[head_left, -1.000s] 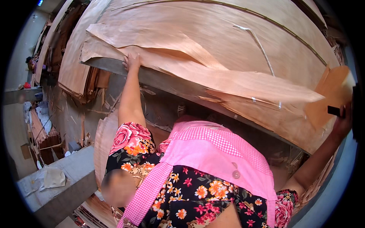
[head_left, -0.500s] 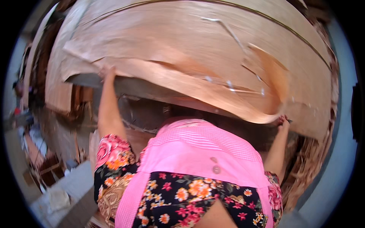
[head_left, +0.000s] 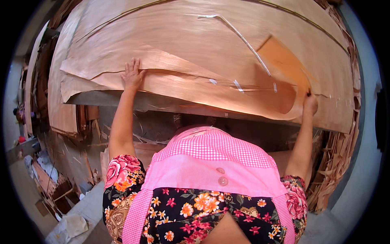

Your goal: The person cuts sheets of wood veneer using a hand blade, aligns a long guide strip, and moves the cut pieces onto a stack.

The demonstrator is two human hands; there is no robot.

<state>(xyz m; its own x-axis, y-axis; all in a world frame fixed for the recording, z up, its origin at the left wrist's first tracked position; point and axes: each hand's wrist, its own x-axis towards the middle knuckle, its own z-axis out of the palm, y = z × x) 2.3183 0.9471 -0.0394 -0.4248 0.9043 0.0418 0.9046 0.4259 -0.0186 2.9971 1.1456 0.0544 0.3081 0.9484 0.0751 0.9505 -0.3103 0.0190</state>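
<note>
A thin, light-brown wood veneer sheet [head_left: 183, 91] lies across a broad stack topped by another veneer [head_left: 162, 32]. It has a long split and several small white tape pieces. My left hand [head_left: 132, 75] rests on it near the split, palm down with fingers spread. My right hand [head_left: 310, 104] is closed at the sheet's right end, which curls up and back as an orange-brown flap [head_left: 280, 57]. A small dark tip shows at the top of that hand; I cannot tell what it is. A white strip of tape [head_left: 243, 38] lies loosely bent beyond the split.
Ragged veneer edges [head_left: 339, 162] are piled at the right, beside a blue-grey wall [head_left: 367, 134]. More stacked veneer [head_left: 63, 110] stands at the left. Scraps and a white bag [head_left: 75, 225] lie on the floor at lower left. Thin dark strips [head_left: 126, 14] cross the stack's far side.
My right hand has moved up and away from me, carrying the curled end. My left hand has gone from the sheet's near edge to lying flat on top, and the sheet has settled lower.
</note>
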